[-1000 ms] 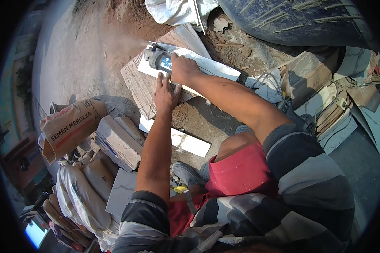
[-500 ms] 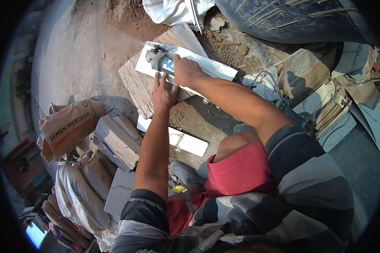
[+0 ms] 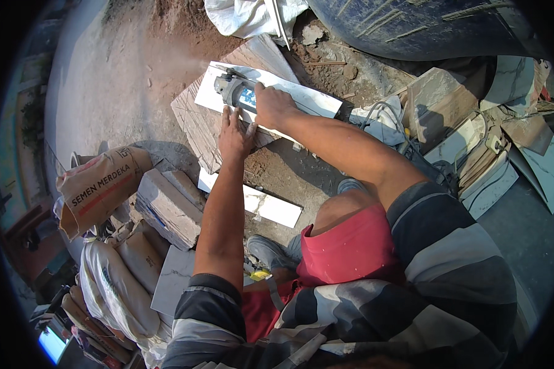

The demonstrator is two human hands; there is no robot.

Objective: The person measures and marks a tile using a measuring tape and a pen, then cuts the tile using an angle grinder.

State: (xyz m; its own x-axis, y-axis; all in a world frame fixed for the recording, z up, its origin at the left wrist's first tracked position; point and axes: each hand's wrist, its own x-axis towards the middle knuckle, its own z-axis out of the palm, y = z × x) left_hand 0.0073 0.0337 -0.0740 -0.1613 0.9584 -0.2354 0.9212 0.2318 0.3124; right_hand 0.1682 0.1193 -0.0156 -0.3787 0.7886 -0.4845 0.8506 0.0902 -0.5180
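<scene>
My right hand (image 3: 276, 106) is wrapped around the body of a handheld power tile cutter (image 3: 232, 92), grey with a blue-and-white label. The cutter rests on a long white tile (image 3: 308, 101), with its blade side toward the far edge. Pale dust blows off beyond the tile's far left end. My left hand (image 3: 235, 132) lies with its fingers stretched out at the tile's near edge, fingertips close to the cutter. Beneath the white tile are brownish, stone-patterned slabs (image 3: 194, 123). The blade itself is hard to make out.
A white tile strip (image 3: 271, 208) lies on the ground before my feet. At left stand a paper cement bag (image 3: 104, 184), a stack of tile boxes (image 3: 169, 206) and filled sacks (image 3: 114, 283). Tile offcuts (image 3: 440, 101) and cables (image 3: 381, 114) lie at right. A dark tub (image 3: 406, 27) is beyond.
The cutter and my right hand have shifted slightly right along the white tile. My left hand stays at the tile's near edge. The whole view has drifted a little.
</scene>
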